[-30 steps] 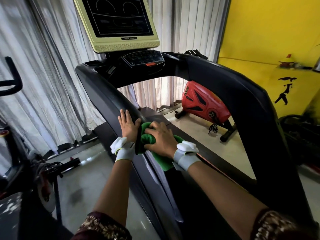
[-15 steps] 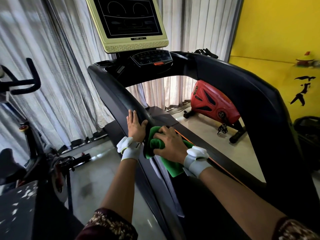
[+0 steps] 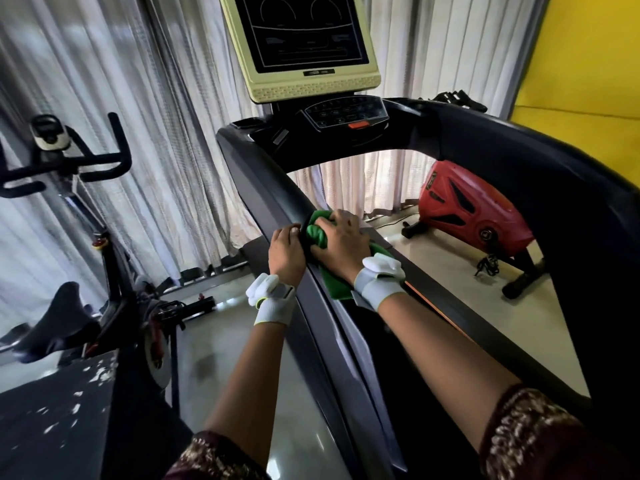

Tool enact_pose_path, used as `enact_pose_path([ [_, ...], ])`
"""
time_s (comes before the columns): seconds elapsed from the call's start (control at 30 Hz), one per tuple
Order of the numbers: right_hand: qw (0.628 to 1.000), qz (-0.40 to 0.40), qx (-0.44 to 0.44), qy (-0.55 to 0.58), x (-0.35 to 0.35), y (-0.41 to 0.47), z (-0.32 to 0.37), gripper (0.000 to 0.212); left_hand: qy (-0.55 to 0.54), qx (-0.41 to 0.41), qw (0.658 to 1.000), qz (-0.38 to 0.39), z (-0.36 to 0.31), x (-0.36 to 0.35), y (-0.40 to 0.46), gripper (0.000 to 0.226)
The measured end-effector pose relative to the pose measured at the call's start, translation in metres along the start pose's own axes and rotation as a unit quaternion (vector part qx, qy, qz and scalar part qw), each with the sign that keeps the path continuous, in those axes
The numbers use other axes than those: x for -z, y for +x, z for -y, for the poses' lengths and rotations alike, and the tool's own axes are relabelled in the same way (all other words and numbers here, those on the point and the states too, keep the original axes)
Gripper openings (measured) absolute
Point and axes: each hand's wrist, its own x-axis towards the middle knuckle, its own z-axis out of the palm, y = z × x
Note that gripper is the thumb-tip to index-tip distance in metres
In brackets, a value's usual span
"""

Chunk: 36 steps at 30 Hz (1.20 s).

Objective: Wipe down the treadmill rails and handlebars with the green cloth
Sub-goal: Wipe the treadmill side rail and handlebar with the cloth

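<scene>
Both hands sit higher on the left rail than a second ago. Left hand: fingers now curled over the rail. Right hand: gripping bunched green cloth, pressed on the rail's inner face at the left hand's 3 o'clock. Console screen at 12 o'clock.

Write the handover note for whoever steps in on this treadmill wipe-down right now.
Right hand: grips the bunched green cloth, pressed on the inner side of the left rail.
Left hand: fingers curled over the same rail, just beside the cloth.
Done: cannot tell how much is wiped.
Left: likely the rail's upper run, the console handlebar, and the right rail.
</scene>
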Motion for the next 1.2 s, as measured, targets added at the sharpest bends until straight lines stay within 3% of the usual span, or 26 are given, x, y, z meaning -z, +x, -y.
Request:
enact_pose_path([
  [0.23, 0.999, -0.008, 0.0, -0.033, -0.011, 0.068, 0.031, 0.047, -0.057, 0.057, 0.997, -0.006, 0.009, 0.007, 0.039, 0.043],
  [0.6, 1.0, 0.008, -0.011, -0.013, -0.02, 0.115, 0.042, 0.051, -0.076, 0.05, 0.996, 0.018, 0.014, -0.005, 0.06, 0.051],
  [1.07, 0.999, 0.016, -0.028, -0.011, 0.002, 0.014, 0.009, 0.054, -0.146, 0.099, 0.984, 0.005, -0.01, -0.003, -0.012, 0.047],
  [1.2, 0.994, -0.005, -0.004, -0.105, 0.003, -0.052, -0.003, 0.046, -0.124, 0.133, 0.983, 0.025, -0.023, 0.006, -0.023, 0.052],
])
